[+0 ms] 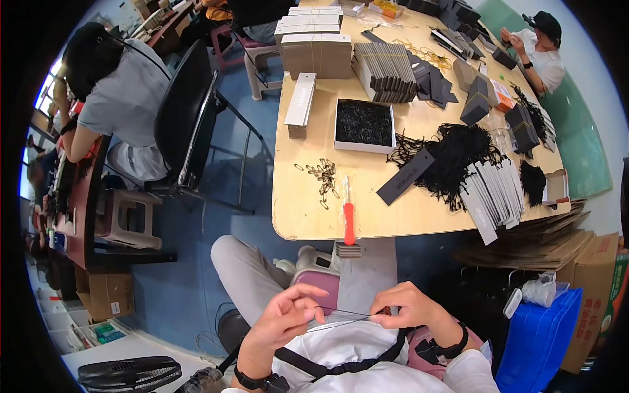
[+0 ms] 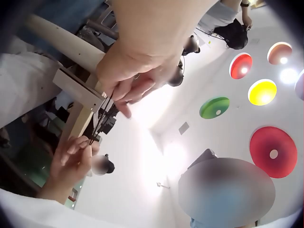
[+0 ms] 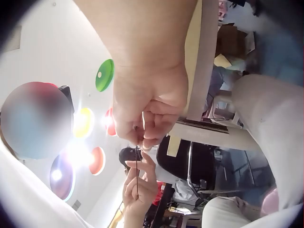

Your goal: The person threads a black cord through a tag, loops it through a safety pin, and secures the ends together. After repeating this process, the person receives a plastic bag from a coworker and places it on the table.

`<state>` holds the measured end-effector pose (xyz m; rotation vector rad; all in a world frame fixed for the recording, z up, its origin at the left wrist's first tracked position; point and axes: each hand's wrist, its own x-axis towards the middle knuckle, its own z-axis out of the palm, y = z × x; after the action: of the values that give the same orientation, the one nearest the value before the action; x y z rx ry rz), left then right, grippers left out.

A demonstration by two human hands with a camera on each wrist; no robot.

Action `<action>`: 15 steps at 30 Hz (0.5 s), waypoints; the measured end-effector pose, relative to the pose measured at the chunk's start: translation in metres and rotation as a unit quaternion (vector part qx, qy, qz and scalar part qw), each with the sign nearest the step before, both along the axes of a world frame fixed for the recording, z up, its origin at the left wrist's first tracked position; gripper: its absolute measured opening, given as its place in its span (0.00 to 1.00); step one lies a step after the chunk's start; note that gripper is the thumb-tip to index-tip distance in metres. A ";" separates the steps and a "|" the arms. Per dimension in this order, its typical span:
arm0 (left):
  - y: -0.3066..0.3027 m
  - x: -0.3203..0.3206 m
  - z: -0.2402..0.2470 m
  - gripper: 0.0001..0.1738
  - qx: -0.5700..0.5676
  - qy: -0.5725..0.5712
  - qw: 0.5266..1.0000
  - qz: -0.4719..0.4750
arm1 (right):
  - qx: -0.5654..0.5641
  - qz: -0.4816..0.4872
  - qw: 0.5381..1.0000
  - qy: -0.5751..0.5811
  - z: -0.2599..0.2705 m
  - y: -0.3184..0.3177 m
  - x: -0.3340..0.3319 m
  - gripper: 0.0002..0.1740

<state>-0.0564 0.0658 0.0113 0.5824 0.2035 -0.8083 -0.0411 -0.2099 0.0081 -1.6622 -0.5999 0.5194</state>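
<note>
A thin black cord [image 1: 344, 316] stretches between my two hands above my lap. My right hand [image 1: 406, 306] pinches one end between thumb and curled fingers. At my left hand [image 1: 285, 316] the cord runs in two strands to the thumb and curled fingers, while the index finger reaches out over it. Both strands show in the left wrist view, where the cord [image 2: 99, 124] runs from the left fingertips down to the right hand [image 2: 73, 156]. Beyond my hands, a small stack of grey tags [image 1: 348, 250] sits by the table's front edge.
On the table [image 1: 295, 219] lie loose bronze pins [image 1: 323, 175], a red-handled tool [image 1: 349, 223], a box of small black pieces [image 1: 364, 124], a heap of black cords [image 1: 458, 154] and fanned tags [image 1: 495, 196]. A blue bin [image 1: 540, 340] stands at my right.
</note>
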 end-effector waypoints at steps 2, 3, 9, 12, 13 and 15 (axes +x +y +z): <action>0.004 -0.003 -0.001 0.19 0.001 -0.014 1.000 -0.002 | 0.005 0.010 1.000 -0.001 -0.002 0.000 0.000 0.01; 0.004 -0.006 -0.002 0.19 0.001 -0.030 1.000 -0.003 | 0.008 0.000 1.000 -0.003 -0.002 0.000 -0.001 0.01; 0.000 -0.020 -0.002 0.18 -0.034 -0.086 0.985 0.149 | 0.039 -0.039 0.998 -0.022 -0.004 0.002 -0.005 0.01; 0.000 -0.021 0.004 0.19 -0.032 -0.094 0.980 0.175 | 0.041 -0.043 0.997 -0.044 -0.005 0.004 -0.009 0.01; 0.001 -0.019 0.004 0.19 -0.032 -0.094 0.980 0.175 | 0.041 -0.041 0.997 -0.054 -0.005 0.004 -0.010 0.01; 0.003 -0.010 0.004 0.17 0.107 -0.137 0.973 0.149 | 0.042 -0.049 0.998 0.024 0.000 0.003 -0.010 0.01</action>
<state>-0.0662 0.0692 0.0150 0.8375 0.1208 -0.4099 -0.0513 -0.2068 0.0077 -1.5863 -0.4964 0.4544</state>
